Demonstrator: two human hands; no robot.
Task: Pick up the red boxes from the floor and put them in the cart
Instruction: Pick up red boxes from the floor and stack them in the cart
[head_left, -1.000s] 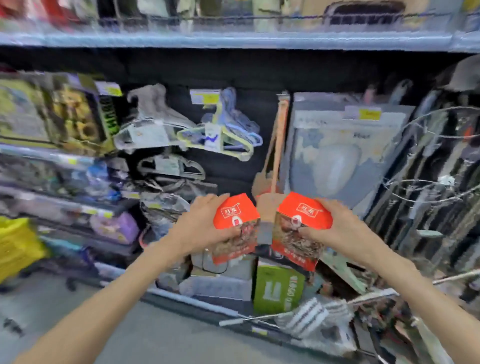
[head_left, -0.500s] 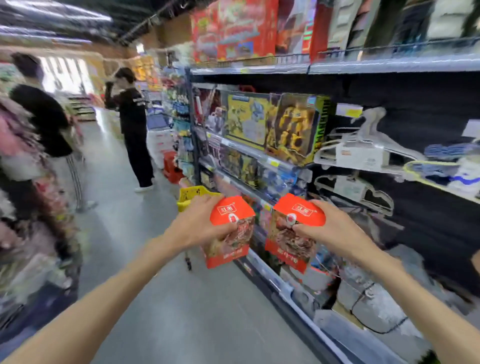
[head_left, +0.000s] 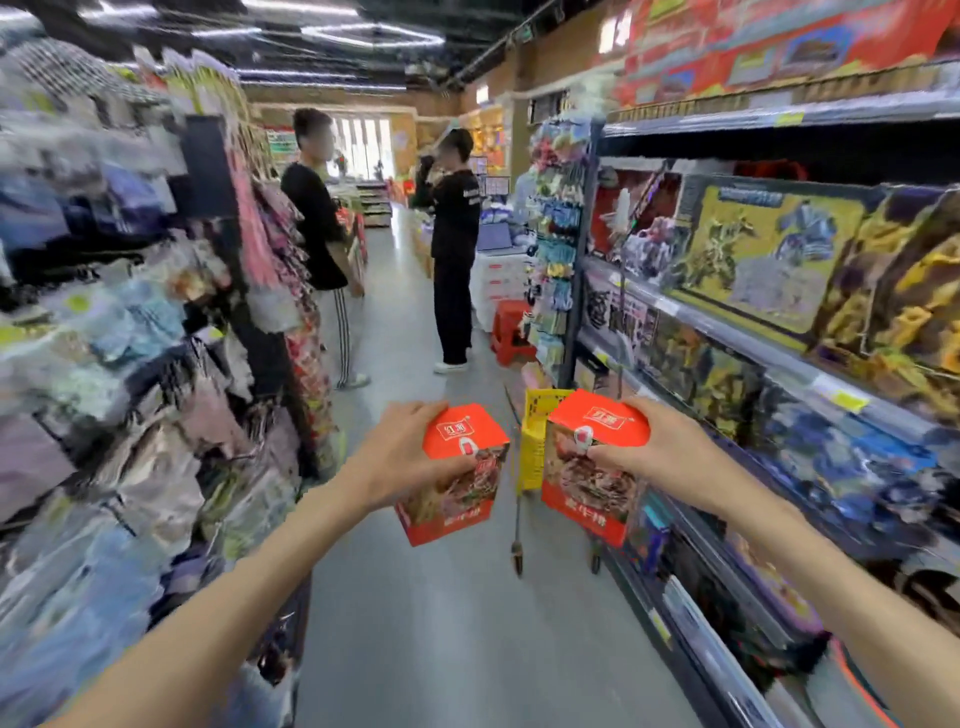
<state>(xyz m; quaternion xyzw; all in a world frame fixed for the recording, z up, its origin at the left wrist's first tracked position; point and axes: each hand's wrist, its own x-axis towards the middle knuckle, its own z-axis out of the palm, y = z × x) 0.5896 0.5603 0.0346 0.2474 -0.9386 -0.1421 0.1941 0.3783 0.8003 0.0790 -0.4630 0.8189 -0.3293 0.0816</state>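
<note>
I hold two red boxes at chest height over the aisle floor. My left hand (head_left: 402, 452) grips the left red box (head_left: 457, 478) from its left side. My right hand (head_left: 660, 447) grips the right red box (head_left: 592, 467) from its right side. Both boxes have orange-red tops and a food picture on the front. Behind and between them stands a yellow cart (head_left: 535, 441) on thin wheeled legs, close to the right-hand shelf and partly hidden by the boxes.
Toy shelves (head_left: 753, 322) line the right side, hanging goods (head_left: 130, 338) the left. Two people in black tops (head_left: 317, 228) (head_left: 454, 223) stand further down the grey aisle. A red stool (head_left: 511, 330) sits by the right shelf.
My view has swung left from the shelf front to look down the aisle. The yellow cart now sits straight ahead behind the boxes. Both hands keep their grip.
</note>
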